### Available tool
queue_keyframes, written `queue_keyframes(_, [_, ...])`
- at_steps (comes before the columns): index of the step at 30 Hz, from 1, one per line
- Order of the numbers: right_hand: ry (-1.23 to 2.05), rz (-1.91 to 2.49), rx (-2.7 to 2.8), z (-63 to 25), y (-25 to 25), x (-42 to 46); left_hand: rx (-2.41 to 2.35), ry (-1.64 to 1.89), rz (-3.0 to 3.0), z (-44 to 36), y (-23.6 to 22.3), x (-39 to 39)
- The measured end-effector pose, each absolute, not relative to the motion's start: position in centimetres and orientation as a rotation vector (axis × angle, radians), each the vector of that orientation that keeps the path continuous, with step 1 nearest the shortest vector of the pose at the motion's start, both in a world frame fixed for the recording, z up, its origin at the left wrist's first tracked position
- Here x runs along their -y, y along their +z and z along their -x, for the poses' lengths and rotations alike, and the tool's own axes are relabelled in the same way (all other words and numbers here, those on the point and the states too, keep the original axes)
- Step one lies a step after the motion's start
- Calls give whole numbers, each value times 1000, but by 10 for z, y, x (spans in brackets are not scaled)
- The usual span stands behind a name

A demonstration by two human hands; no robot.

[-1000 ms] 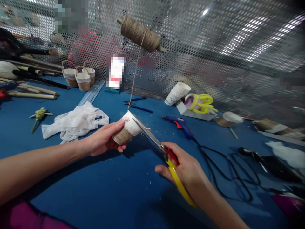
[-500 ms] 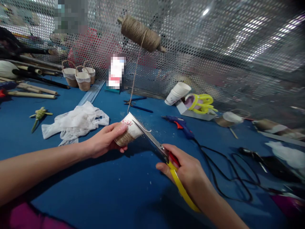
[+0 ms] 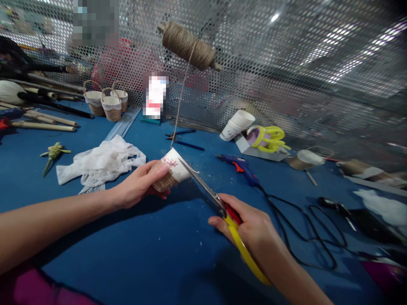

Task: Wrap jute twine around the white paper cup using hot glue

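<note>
In front of a perforated silvery metal panel [image 3: 248,29], above the wide blue tabletop [image 3: 152,262], the left hand [image 3: 138,186] and the right hand [image 3: 252,222] have shifted only slightly in the last half second, so the cutting seems barely further along. The right hand's grip is wrapped around long steel-bladed scissors with yellow-and-red handles [image 3: 206,188], their blades at the rim of a small tilted white paper cup with a brown twine-wrapped lower part [image 3: 179,173]; how far apart the blades stand is hard to tell. The left hand's grip is closed around that cup, raised over the middle of the tabletop — the fingers hide much of the twine, and the cup's far side is out of sight. A thin brown cord [image 3: 179,101] runs down towards the cup, its lower end unclear. Smallest is a curled white strip [image 3: 195,171] beside the blades — whether it is attached cannot be made out.
</note>
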State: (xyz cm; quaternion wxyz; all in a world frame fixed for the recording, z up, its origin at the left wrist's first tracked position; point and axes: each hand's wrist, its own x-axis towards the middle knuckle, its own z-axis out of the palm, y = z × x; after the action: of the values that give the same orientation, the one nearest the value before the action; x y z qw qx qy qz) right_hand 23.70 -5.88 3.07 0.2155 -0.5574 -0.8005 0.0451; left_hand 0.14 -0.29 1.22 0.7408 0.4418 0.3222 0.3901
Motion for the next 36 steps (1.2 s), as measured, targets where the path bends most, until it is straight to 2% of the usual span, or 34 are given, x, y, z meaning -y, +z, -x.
queue_keyframes(8, [159, 1572, 2238, -235, 34, 57, -594, 674, -783, 1, 14, -5])
queue_keyframes(23, [47, 1485, 2223, -238, 23, 56, -627, 792, -889, -2, 9, 4])
queue_keyframes(36, [126, 1583, 2259, -231, 36, 59, -686, 852, -930, -3, 11, 4])
